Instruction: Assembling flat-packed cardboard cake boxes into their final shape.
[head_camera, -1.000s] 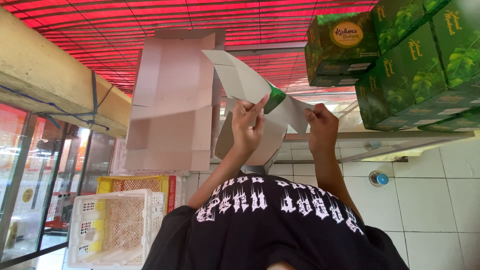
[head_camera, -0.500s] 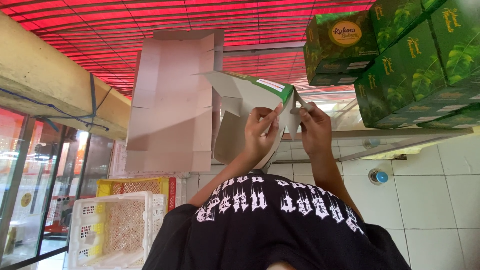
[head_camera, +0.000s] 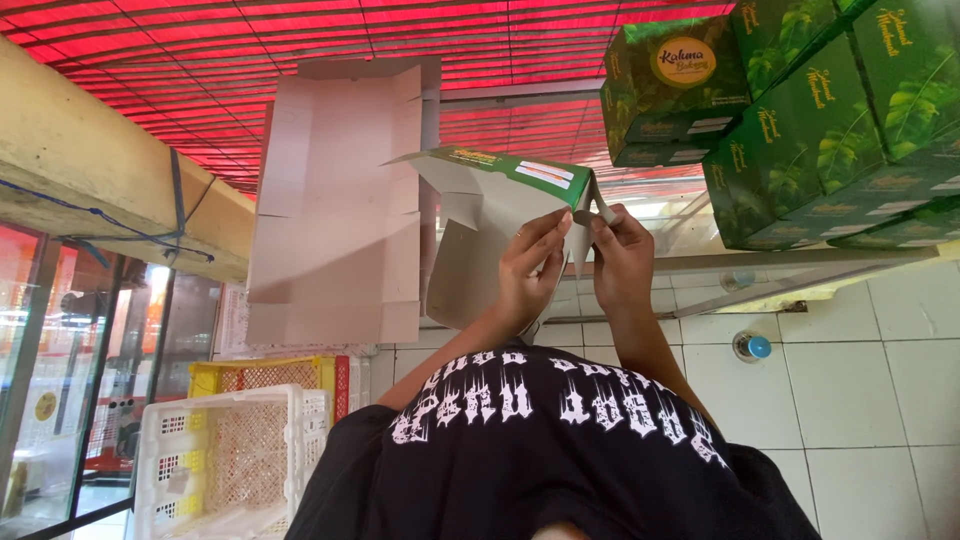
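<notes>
While both hands sit mid-frame, I see the left hand (head_camera: 532, 262) and right hand (head_camera: 620, 252) each pinching a flap of the green carton blank (head_camera: 500, 215); flat brown cardboard (head_camera: 335, 200) just left, stacked green boxes (head_camera: 800, 110) upper right

green boxes (head_camera: 850, 120) cut off, white crate (head_camera: 215, 460) cropped

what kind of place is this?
Probably a small packing or shop workroom. Both hands, left and right, hold a half-folded green carton. Finished green boxes are stacked close by, flat cardboard blanks lie beside them, and there are plastic crates and a white tiled surface.
</notes>
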